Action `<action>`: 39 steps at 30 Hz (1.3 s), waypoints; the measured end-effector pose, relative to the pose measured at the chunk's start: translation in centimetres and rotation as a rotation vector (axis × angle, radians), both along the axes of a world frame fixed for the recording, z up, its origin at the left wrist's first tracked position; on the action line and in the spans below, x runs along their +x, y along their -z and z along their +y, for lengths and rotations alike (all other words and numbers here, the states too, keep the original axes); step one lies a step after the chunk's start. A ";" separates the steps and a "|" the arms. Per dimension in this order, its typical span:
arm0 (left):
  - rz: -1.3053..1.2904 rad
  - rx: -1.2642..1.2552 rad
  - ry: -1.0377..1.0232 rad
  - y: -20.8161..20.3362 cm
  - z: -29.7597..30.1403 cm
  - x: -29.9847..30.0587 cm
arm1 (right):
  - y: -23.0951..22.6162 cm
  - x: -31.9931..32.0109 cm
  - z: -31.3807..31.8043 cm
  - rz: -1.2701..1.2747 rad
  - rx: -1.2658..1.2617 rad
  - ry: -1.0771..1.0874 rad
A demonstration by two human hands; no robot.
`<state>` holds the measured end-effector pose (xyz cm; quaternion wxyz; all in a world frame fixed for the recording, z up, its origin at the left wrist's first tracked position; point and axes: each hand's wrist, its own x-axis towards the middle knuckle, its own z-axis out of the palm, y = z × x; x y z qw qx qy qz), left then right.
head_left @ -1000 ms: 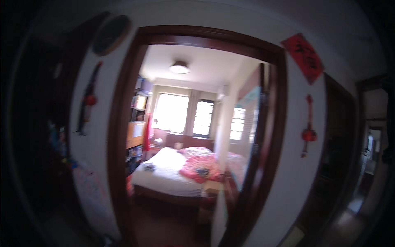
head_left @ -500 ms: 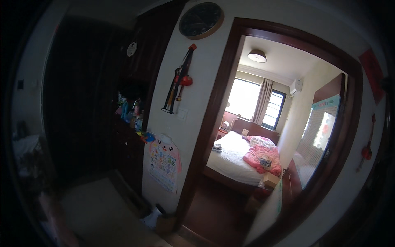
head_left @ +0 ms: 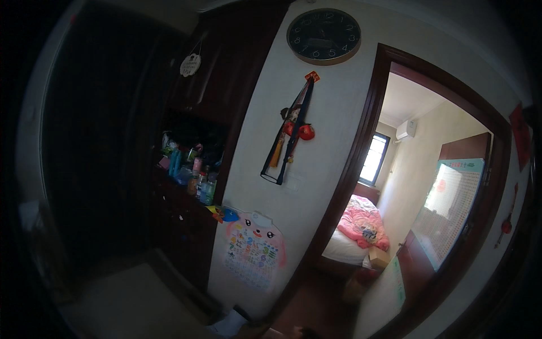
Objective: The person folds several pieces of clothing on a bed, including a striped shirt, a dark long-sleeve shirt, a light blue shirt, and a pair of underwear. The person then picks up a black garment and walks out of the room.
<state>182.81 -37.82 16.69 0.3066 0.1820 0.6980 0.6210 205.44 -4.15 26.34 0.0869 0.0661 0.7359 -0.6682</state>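
Note:
Neither of my hands can be made out. A small, dim shape at the lower edge is too cut off to name. On the pale wall ahead hangs a round dark clock (head_left: 323,35). Below it, a dark strap (head_left: 307,107) and red ornaments (head_left: 305,131) hang from a hook. Lower down is a pink cartoon-animal learning poster (head_left: 257,248). Left of the wall stands a dark wooden cabinet (head_left: 195,251), with several bottles (head_left: 204,186) crowded on its open shelf.
A brown door frame (head_left: 367,135) opens at right onto a bedroom with a bed (head_left: 345,244) and pink quilt (head_left: 361,220). Its door (head_left: 420,277) stands open, bearing a chart (head_left: 451,209). A box (head_left: 379,258) sits by the bed. A dark doorway (head_left: 101,147) is at far left.
My view has turned left, so the clock, poster and doorway sit farther right, and the cabinet shelf shows more clearly. A blurred, arm-like shape at lower left has gone from sight.

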 end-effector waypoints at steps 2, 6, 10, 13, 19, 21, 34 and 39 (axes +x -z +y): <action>0.004 -0.010 -0.041 0.7 -2.2 -1.0 | 0.2 1.0 -0.4 -0.024 -0.068 -0.051; -0.025 -0.045 -0.229 -0.1 -6.5 -1.7 | -4.5 3.2 2.3 0.172 0.502 -0.055; 0.058 -0.067 -0.609 -2.9 -10.8 1.6 | -7.6 3.9 5.9 0.647 1.366 0.059; -0.059 -0.096 -0.743 -4.9 -14.8 3.0 | -7.9 3.1 10.0 0.641 0.917 0.401; 0.143 0.031 -0.549 -3.6 -19.0 4.5 | -5.2 3.3 11.1 0.415 0.062 0.734; 0.268 0.048 -0.429 -3.3 -20.4 3.8 | -5.3 4.2 9.6 0.410 0.200 0.722; 0.792 0.011 0.130 -11.7 -34.8 -2.8 | -4.2 5.6 -8.5 0.444 0.368 0.965; -0.193 -0.022 -0.108 -14.3 -37.6 -4.4 | -2.8 6.3 -13.5 0.193 0.444 0.907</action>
